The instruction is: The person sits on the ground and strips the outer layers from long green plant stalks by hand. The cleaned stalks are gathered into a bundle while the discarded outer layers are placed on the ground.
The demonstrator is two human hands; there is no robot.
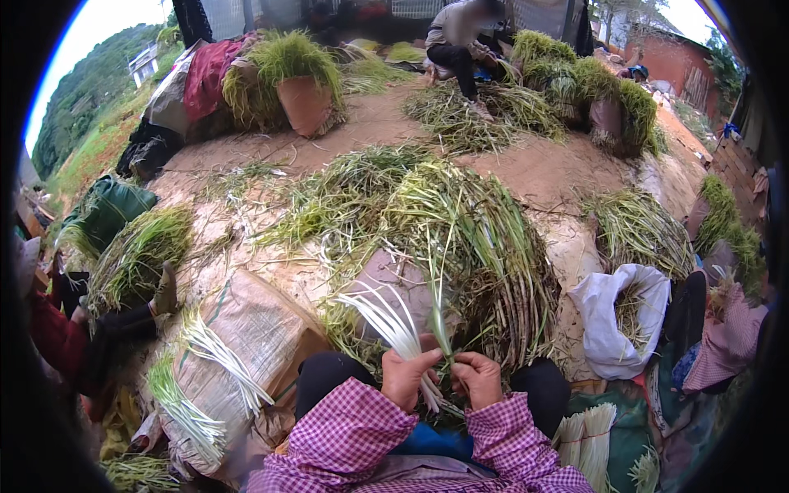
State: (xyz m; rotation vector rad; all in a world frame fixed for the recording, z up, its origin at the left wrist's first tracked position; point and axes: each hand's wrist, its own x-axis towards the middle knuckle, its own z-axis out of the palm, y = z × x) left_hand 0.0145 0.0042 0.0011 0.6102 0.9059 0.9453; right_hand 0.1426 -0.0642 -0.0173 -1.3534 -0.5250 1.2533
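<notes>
My left hand (pixel 408 377) is closed around a loose bunch of peeled white stalks (pixel 388 317), which fan up and to the left. Between the thumb and fingers of my right hand (pixel 478 378) is the lower end of a green leafy stalk (pixel 439 302); my left thumb tip lies close beside it. Just beyond my hands spreads a large heap of long-stemmed green plants (pixel 493 246), brownish at the stem ends. To my left, a woven sack (pixel 271 317) bears a row of white stalks (pixel 225 362) and a bunch of green-and-white stalks (pixel 185 403).
An open white bag (pixel 585 317) stands at right, near a seated person in checked cloth (pixel 727 345). Tied pale bundles (pixel 585 437) lie at lower right. Another person (pixel 55 333) sits at left, one more (pixel 459 46) at the back among upright green bundles (pixel 545 68).
</notes>
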